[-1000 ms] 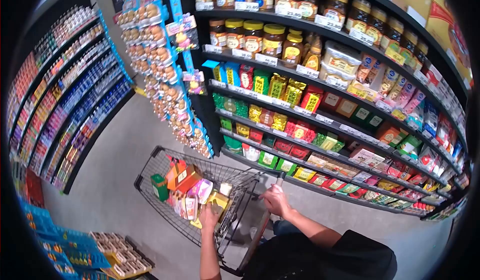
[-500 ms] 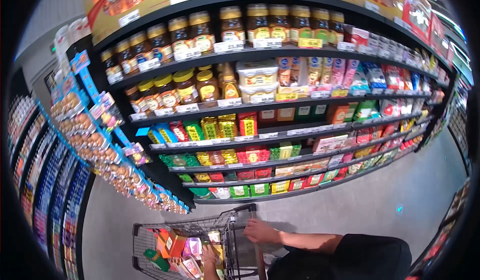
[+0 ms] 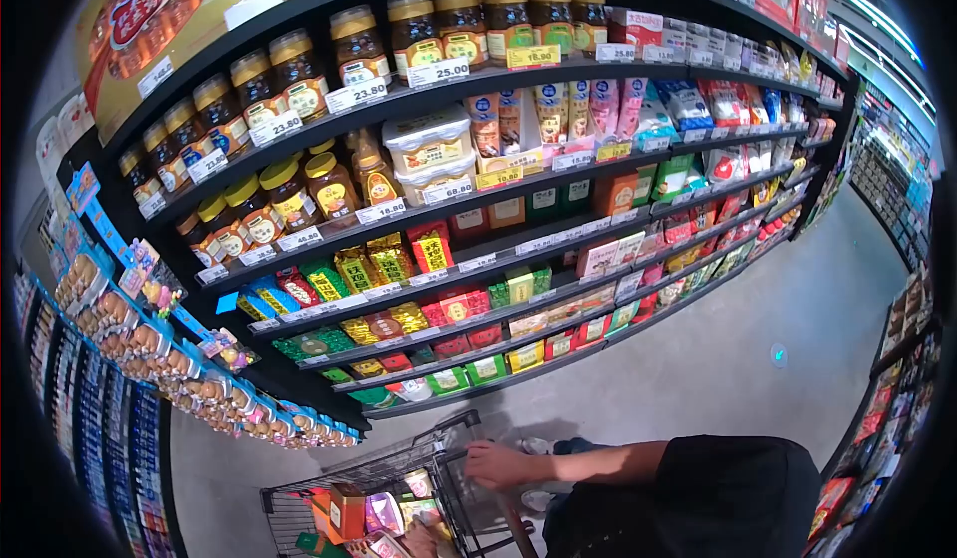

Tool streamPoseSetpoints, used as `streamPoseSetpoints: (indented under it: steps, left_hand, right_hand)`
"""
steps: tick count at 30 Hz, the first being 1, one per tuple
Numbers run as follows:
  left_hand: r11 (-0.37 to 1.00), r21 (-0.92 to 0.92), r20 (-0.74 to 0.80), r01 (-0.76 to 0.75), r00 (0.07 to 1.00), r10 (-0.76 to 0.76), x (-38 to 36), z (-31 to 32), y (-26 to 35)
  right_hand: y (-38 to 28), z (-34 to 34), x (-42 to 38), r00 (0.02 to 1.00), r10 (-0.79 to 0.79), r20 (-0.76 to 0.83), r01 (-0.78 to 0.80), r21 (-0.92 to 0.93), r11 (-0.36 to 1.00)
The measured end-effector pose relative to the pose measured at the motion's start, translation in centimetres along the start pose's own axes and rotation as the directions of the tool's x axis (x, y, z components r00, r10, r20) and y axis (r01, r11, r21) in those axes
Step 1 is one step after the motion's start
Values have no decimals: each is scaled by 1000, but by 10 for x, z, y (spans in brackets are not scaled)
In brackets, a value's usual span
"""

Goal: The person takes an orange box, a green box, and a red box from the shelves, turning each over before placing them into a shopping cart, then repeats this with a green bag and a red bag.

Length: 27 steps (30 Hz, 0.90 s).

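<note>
Right hand point(image 3: 495, 464) wrapped over the cart handle point(image 3: 469, 428), grip closed around the bar at the near end of the shopping cart point(image 3: 384, 473). Left hand out of sight below the lower edge, so no telling what its grip does. Dark sleeve point(image 3: 733, 493) running back from the right forearm toward the bottom right. Cart low in the view, left of centre, standing on the grey floor point(image 3: 718, 359) just in front of the shelves point(image 3: 469, 259), its wire basket carrying an orange box point(image 3: 346, 510) and several bright packets beside it. Above the cart, rows of packets in red, yellow and green on the lower shelves, jars with yellow lids point(image 3: 299, 184) on the upper ones, white tubs point(image 3: 431, 154) next to them, price tags along every edge. Hanging strip of small snack packs point(image 3: 169, 359) at the left end of the shelves. Further shelving down the aisle at far right, too small to read
</note>
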<state>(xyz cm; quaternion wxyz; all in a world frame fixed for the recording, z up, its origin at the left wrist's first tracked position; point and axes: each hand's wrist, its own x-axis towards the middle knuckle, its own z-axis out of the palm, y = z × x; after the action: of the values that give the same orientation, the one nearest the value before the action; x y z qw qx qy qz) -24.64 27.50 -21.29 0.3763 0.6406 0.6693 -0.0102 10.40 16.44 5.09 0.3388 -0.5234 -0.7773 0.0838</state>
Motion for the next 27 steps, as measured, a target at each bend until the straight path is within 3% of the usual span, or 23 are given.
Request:
streamPoseSetpoints:
  steps: [1, 2, 5, 10, 14, 16, 17, 19, 21, 22, 23, 25, 27]
  left_hand:
    - [965, -256, -41, 61, 996, -74, -4, 0, -6]
    - [969, -241, -43, 57, 997, -70, -5, -4, -5]
    - [995, 75, -7, -59, 998, 59, -14, -22, -5]
    - [852, 483, 106, -202, 979, 172, -43, -38, 3]
    - [915, 292, -44, -280, 951, 305, -66, -56, 28]
    - [922, 147, -214, -359, 898, 384, -84, -63, 26]
    - [884, 156, -409, -440, 786, 463, -102, -57, 27]
    - [887, -14, -462, -462, 790, 404, -186, -85, 103]
    - [929, -138, -477, -344, 845, 243, -251, -92, 156]
    - [921, -172, -511, -350, 831, 220, -278, -88, 179]
    - [905, -184, -546, -383, 806, 230, -296, -78, 191]
    - [935, -249, -473, -253, 874, 110, -326, -46, 200]
    - [950, -247, -428, -191, 901, 70, -353, -25, 228]
  right_hand:
    - [1, 3, -1, 1000, 8, -14, -7, 7, 1000]
    - [3, 5, -3, 1000, 6, -18, -6, 23, 1000]
    - [3, 5, -2, 999, 37, 12, -37, 36, 999]
    - [-1, 2, -3, 998, 51, 39, -53, 37, 998]
    - [3, 3, -2, 997, -7, -83, 6, -16, 1000]
    - [1, 4, 0, 996, -23, -89, 22, -13, 1000]
    - [4, 0, 1, 995, -62, -74, 61, -18, 998]
    - [5, -2, -6, 989, -146, -20, 146, 17, 989]
    - [8, 2, -4, 965, -102, -241, 144, 164, 976]
    - [7, -4, -2, 956, -113, -270, 168, 189, 968]
    - [5, -10, -1, 958, -118, -261, 173, 200, 964]
    - [9, -19, -1, 976, -199, -83, 213, 215, 953]
    - [13, -24, 1, 960, -272, -62, 279, 188, 942]
